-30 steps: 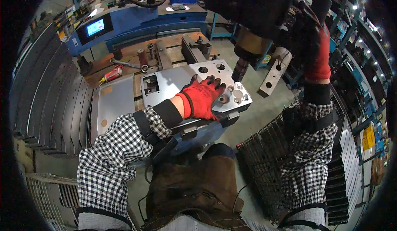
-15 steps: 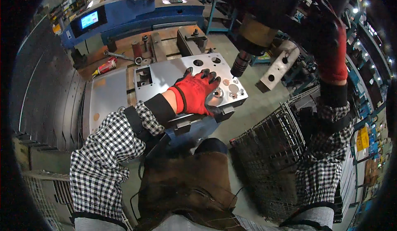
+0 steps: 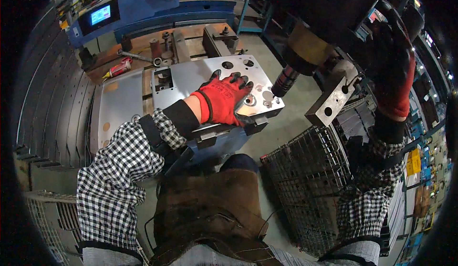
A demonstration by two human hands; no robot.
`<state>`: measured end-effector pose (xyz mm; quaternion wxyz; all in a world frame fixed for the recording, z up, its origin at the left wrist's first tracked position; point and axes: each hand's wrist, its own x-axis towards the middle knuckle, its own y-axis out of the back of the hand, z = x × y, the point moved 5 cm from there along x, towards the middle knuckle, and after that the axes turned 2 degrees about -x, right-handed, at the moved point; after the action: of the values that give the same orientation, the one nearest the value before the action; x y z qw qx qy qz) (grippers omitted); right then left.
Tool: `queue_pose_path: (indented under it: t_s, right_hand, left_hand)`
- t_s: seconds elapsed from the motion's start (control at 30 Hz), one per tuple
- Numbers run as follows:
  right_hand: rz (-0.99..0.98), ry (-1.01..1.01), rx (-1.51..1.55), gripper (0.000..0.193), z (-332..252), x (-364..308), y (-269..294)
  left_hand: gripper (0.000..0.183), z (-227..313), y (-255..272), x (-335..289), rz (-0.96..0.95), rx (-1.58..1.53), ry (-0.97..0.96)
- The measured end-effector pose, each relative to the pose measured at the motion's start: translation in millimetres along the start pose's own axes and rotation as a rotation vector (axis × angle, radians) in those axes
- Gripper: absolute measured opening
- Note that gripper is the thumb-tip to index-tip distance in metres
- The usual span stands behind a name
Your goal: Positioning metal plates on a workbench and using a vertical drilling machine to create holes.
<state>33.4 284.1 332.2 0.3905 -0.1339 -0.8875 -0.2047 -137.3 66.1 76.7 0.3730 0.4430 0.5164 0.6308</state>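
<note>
My left hand (image 3: 222, 97), in a red glove with black fingertips, lies spread on a flat silver metal plate (image 3: 188, 85) with round holes and a square cutout. Just right of its fingers, the dark stepped tool (image 3: 285, 81) of a drilling machine points down at the plate's right end; contact cannot be made out. A brass-coloured collar (image 3: 305, 44) sits above the tool. At the upper right my gloved right hand (image 3: 393, 70) is raised beside the dark machine head (image 3: 334, 4), fingers curled about something on its side; shadow hides the grip.
Left of the plate lies another flat metal sheet (image 3: 117, 106), with a red bottle (image 3: 118, 69) and a wrench (image 3: 140, 57) behind it. A holed metal bar (image 3: 334, 99) hangs beside the tool. A wire basket (image 3: 305, 180) stands lower right; stacked dark panels (image 3: 52, 94) rise at far left.
The machine head, its tool and the holed bar have shifted right and nearer relative to the plate. My right hand has moved right and slightly down with them. My left hand stays on the plate.
</note>
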Motion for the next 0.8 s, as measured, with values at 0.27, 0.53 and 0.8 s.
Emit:
queue_pose_path:
  t_s: [0.27,0.53,0.8]
  right_hand:
    - [0.032,0.047,-0.255,0.047,-0.1,-3.0,-8.3]
    - [-0.096,0.082,-0.224,0.045,11.1,-11.0,2.7]
    - [-0.009,0.114,-0.582,0.049,3.5,-16.0,-0.1]
  left_hand:
    - [0.107,0.7,2.9,-1.3,0.034,-0.006,-0.012]
    - [0.108,4.6,5.3,3.4,0.042,0.009,-0.014]
    - [0.110,3.5,3.1,6.8,0.027,0.000,-0.017]
